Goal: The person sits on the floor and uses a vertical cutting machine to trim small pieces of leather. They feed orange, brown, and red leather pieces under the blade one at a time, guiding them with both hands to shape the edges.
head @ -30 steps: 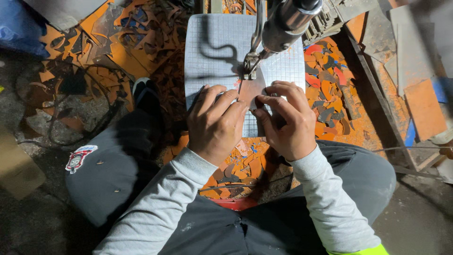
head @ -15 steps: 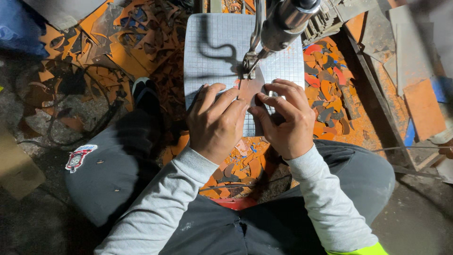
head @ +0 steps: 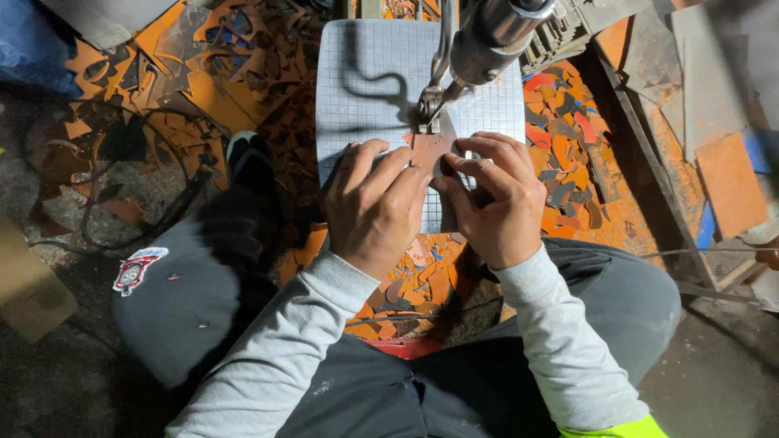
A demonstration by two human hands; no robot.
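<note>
Head view: both hands press a small brown flat piece down on the grey gridded saw table, right under the blade guide of the machine arm. The left hand lies just left of the piece, fingers curled and knuckles up, fingertips pinning its left edge. The right hand sits just right of it, thumb and forefinger pinching the piece's right edge while the other fingers rest bent on the table. The two hands nearly touch below the piece.

Relative to the saw table: orange and dark offcuts are heaped just to its right, and a bigger pile of orange scraps lies to its upper left. More small scraps sit below its near edge, between the person's knees. A dark shoe rests just left of the table, and dark cables loop on the floor farther left. A flat orange board lies well to the right. Both forearms wear light grey sleeves, and grey trousers cover the knees.
</note>
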